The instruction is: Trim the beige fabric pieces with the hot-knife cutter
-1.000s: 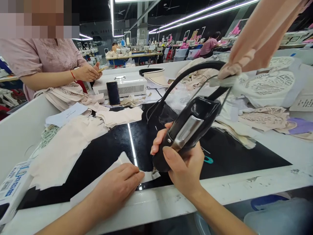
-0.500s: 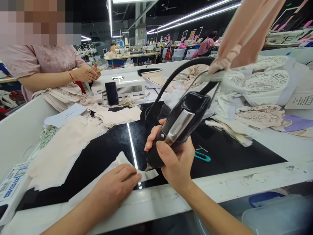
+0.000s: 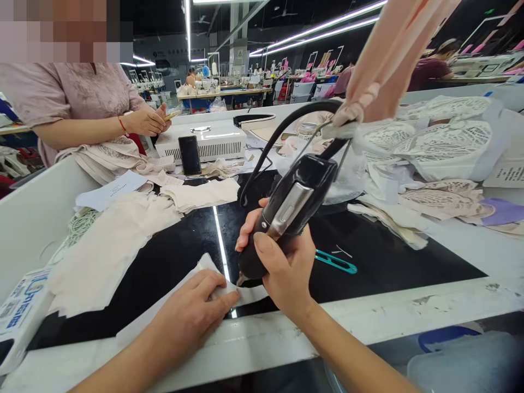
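My right hand (image 3: 286, 262) is wrapped round a black corded handheld tool (image 3: 282, 213) with a silver lever on its side. The tool slants down to the left, its narrow metal tip on a white fabric piece (image 3: 249, 295). A knotted pink cloth strip (image 3: 354, 112) reaches up from the tool's cable end. My left hand (image 3: 196, 305) presses on the same fabric with its fingers together, thumb close to the tip. Part of the fabric is hidden under this hand. The fabric lies along the front edge of a black work surface (image 3: 164, 289).
Cream fabric pieces (image 3: 110, 240) lie at left; lace cups (image 3: 450, 142) are piled at right. A teal thread snipper (image 3: 338, 262) lies right of my hand. Behind are a phone (image 3: 189, 155) and a white vented box (image 3: 221, 146). Across the table stands a co-worker (image 3: 94, 109).
My right hand and the tool have moved a little left, bringing the tip nearer my left thumb. My left hand has hardly moved. The view has shifted slightly.
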Tool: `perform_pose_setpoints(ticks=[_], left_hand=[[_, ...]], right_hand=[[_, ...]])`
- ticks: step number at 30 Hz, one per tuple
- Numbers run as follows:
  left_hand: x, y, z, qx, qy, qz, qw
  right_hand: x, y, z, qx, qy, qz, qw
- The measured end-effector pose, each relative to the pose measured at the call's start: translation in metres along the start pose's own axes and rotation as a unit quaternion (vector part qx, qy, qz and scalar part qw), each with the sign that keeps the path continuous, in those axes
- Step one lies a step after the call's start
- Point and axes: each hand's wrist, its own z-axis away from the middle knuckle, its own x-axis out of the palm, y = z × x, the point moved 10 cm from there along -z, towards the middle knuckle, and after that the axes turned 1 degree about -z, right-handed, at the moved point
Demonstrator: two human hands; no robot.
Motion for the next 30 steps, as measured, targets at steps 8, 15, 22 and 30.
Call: perform_pose_setpoints(ticks=[8,15,22,30], left_hand=[[0.0,-0.002,-0.001,0.0,0.003,-0.001,1.0],[-0.001,-0.001,0.0,0.003,0.019,0.009,1.0],[-0.001,-0.002,-0.001,-0.004,0.033,0.017,0.999],[0.002,-0.006,-0.009,0.004,0.07,-0.036,0.997]], right_hand=[[0.005,0.008,0.0,0.014,0.002,0.024,1.0],[0.007,0.01,-0.004,0.008,-0.001,-0.003,1.0],[0.009,0.019,-0.003,0.021,0.012,0.027,0.999],[-0.012,0.02,-0.009,0.032,0.028,0.073,0.996]])
